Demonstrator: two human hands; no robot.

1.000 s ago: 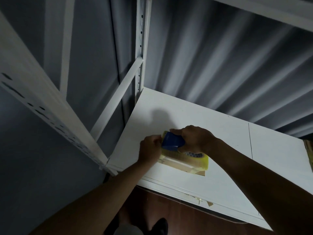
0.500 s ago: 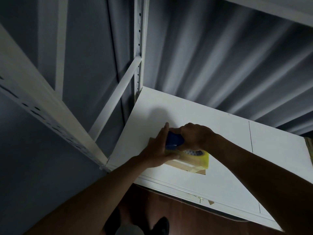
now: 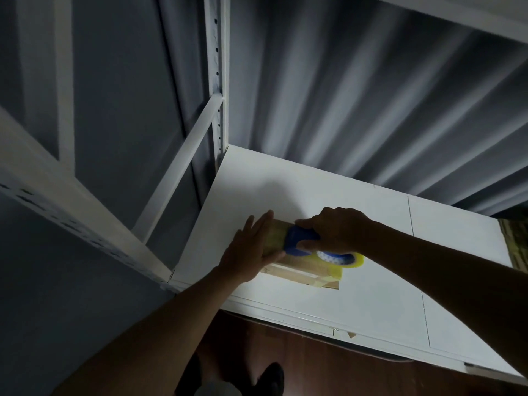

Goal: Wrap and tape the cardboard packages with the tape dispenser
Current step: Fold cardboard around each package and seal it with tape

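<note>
A small flat cardboard package (image 3: 303, 271) wrapped in yellowish clear tape lies on the white shelf board (image 3: 371, 281). My left hand (image 3: 251, 250) lies flat with straight fingers on the package's left end. On top of the package sits a blue tape dispenser (image 3: 298, 241) with a clear yellow tape roll (image 3: 343, 258), and my right hand (image 3: 337, 230) grips it from above. The package's top is mostly hidden by both hands.
The white metal rack has an upright post (image 3: 218, 81) and a diagonal brace (image 3: 177, 172) to the left. Grey curtains (image 3: 371, 95) hang behind the shelf. More cardboard (image 3: 514, 241) shows at the right edge. Dark wood floor (image 3: 300, 361) lies below.
My left hand went from gripping the package's end to lying flat along it with straight fingers. The dispenser in my right hand stays on top of the package.
</note>
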